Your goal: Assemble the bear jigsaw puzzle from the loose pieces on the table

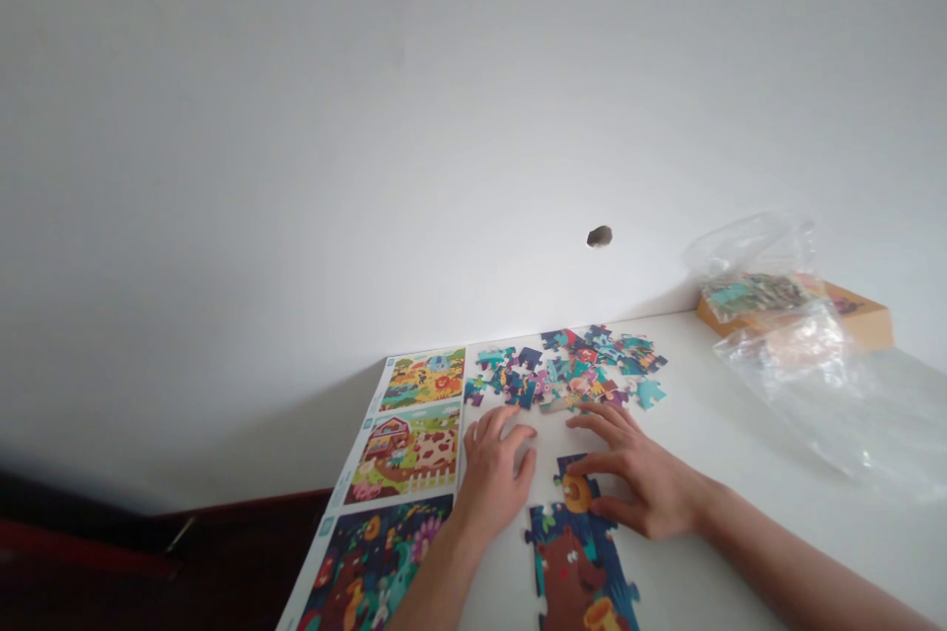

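My right hand [640, 473] has its index finger and thumb on a dark blue puzzle piece [577, 493] with an orange round shape, its other fingers stretched forward. That piece lies at the top of a partly joined puzzle [566, 562] showing a brown bear. To the left, my left hand [494, 473] rests above the table with fingers apart and nothing in them. Beyond both hands lies a loose pile of puzzle pieces [584, 370]. A picture sheet [406, 449] with savanna, farm and night-forest scenes lies beside my left hand, and my left forearm covers part of it.
At the back right, a clear plastic bag [806, 335] with pieces inside lies on an orange box [869, 315]. The white table [710, 404] meets a white wall [444, 138] with a hole [599, 237]. The table's left edge drops to a dark area.
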Tool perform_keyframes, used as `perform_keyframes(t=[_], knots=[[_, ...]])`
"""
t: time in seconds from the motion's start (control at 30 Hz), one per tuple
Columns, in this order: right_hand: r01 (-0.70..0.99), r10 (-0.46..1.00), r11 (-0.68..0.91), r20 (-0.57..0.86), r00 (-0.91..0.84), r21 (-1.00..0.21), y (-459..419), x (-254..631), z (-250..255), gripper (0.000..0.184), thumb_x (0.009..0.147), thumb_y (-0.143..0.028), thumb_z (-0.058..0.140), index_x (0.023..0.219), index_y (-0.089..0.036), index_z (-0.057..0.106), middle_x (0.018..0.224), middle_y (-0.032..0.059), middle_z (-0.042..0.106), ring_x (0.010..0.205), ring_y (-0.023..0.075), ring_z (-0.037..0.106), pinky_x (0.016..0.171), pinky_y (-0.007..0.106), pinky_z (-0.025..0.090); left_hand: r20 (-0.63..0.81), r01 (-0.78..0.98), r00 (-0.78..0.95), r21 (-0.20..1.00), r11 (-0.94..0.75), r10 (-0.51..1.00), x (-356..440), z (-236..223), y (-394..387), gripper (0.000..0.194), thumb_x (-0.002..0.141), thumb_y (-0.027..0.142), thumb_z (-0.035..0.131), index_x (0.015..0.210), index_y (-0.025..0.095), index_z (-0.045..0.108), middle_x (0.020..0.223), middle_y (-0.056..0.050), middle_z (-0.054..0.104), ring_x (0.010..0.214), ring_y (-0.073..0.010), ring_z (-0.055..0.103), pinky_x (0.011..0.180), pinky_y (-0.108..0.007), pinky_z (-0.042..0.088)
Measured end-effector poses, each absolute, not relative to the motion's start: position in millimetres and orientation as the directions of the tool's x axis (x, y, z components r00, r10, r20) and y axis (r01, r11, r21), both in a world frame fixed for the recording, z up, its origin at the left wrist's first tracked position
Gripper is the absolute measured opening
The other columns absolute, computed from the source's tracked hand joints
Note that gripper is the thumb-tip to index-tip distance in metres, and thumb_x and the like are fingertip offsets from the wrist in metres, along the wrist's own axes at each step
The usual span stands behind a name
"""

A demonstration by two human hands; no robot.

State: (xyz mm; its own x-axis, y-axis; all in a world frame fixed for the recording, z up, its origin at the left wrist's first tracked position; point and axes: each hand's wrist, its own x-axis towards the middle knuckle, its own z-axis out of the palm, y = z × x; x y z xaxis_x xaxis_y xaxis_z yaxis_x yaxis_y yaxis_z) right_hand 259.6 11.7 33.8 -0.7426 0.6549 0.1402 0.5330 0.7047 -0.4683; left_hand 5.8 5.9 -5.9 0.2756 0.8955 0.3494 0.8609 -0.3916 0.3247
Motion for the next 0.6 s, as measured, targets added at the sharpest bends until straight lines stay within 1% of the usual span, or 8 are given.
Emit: perform_keyframes(t=[0.17, 0.43, 0.6], knots=[[0.521, 0.648, 0.709, 0.148, -0.747, -0.476, 13, 259, 31, 0.039, 0.079, -0.037, 0.066, 0.118, -0.036, 0.069, 0.141, 0.006, 0.046, 0.137, 0.035, 0.033, 0.112, 0.057, 0.028, 0.332, 0.864, 0.276, 0.325, -0.384, 0.902, 6, -6, 6, 0.024, 0.085, 0.015, 0.056, 0.102, 0.026, 0.068, 0.129, -0.009, 0.058, 0.124, -0.0292, 0.051, 0.104, -0.054, 0.04], [0.511, 0.638, 0.717, 0.15, -0.756, -0.474, 16, 261, 24, 0.041, 0.077, -0.037, 0.066, 0.118, -0.033, 0.069, 0.14, 0.0075, 0.048, 0.136, 0.0357, 0.034, 0.111, 0.056, 0.03, 0.336, 0.863, 0.273, 0.329, -0.384, 0.901, 7, -4, 6, 0.024, 0.084, 0.014, 0.056, 0.102, 0.026, 0.068, 0.128, -0.009, 0.059, 0.123, -0.029, 0.052, 0.105, -0.054, 0.04], [0.512, 0.637, 0.715, 0.142, -0.758, -0.476, 14, 259, 27, 0.042, 0.076, -0.035, 0.067, 0.118, -0.033, 0.069, 0.139, 0.0076, 0.048, 0.136, 0.0356, 0.034, 0.111, 0.057, 0.029, 0.322, 0.866, 0.272, 0.328, -0.377, 0.907, 7, -4, 5, 0.024, 0.085, 0.015, 0.055, 0.102, 0.027, 0.068, 0.129, -0.008, 0.058, 0.124, -0.0297, 0.051, 0.105, -0.055, 0.039]])
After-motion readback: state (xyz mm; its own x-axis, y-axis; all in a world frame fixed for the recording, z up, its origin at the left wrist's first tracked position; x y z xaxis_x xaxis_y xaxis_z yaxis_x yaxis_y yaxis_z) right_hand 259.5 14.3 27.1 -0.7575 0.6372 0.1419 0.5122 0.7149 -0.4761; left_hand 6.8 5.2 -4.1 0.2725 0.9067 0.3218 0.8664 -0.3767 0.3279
